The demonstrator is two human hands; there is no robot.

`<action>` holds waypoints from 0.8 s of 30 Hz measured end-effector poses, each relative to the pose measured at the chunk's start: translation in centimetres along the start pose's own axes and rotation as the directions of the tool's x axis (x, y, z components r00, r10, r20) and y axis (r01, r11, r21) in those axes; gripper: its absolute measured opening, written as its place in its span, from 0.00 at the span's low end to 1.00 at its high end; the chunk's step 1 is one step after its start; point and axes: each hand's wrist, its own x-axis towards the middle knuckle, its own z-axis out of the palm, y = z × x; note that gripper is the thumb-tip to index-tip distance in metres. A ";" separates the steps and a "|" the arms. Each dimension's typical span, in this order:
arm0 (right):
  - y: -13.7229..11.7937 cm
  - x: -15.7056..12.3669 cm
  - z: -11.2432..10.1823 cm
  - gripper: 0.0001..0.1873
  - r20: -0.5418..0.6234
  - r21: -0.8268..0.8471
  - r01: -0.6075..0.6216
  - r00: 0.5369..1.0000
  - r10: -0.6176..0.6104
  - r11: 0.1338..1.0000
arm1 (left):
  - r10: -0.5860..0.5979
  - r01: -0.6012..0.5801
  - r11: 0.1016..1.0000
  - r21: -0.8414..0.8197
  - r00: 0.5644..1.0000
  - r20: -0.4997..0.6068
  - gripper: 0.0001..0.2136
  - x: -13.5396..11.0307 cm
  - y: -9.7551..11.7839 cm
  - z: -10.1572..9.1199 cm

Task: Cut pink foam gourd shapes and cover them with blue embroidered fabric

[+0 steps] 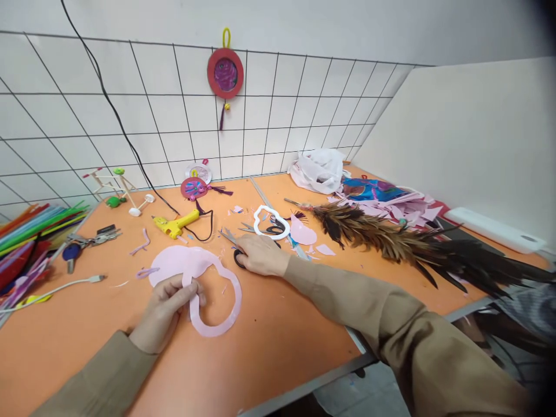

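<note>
1) Left hand (pixel 174 295): thumb and fingers are clamped on pink cut-out paper frame (pixel 237 292), nearer to the front edge of the desk (pixel 282 330)
2) Right hand (pixel 260 255): fingers lie on black-handled scissors (pixel 230 236), farther from this edge; whether they grip, I cannot tell

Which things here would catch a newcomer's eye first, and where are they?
The long brown feather duster, sprawled across the orange table's right side, probably strikes first. A round red ornament hangs high at the back, left of centre. The left hand holds a curvy pink cutout, front left.
</note>
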 end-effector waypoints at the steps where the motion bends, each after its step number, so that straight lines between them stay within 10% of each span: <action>1: 0.0 0.1 -0.3 0.22 0.019 0.001 0.002 1.000 -0.002 1.000 | 0.001 -0.001 1.000 0.002 1.000 0.001 0.13 0.0 -0.1 0.0; 6: -0.1 0.4 -1.2 0.13 0.117 0.017 -0.029 0.993 0.027 0.999 | -0.018 0.018 1.000 -0.005 1.000 0.020 0.14 0.1 -0.1 -0.1; 18: 2.9 0.7 -2.7 0.05 -0.095 0.107 -0.143 0.984 0.153 0.984 | -0.027 0.028 0.998 0.053 0.999 -0.018 0.18 0.0 0.3 0.2; 24: 13.0 0.6 -9.8 0.17 -0.400 0.031 -0.534 0.768 0.500 0.845 | -0.054 0.055 0.996 0.077 0.998 -0.013 0.19 0.1 -0.2 0.2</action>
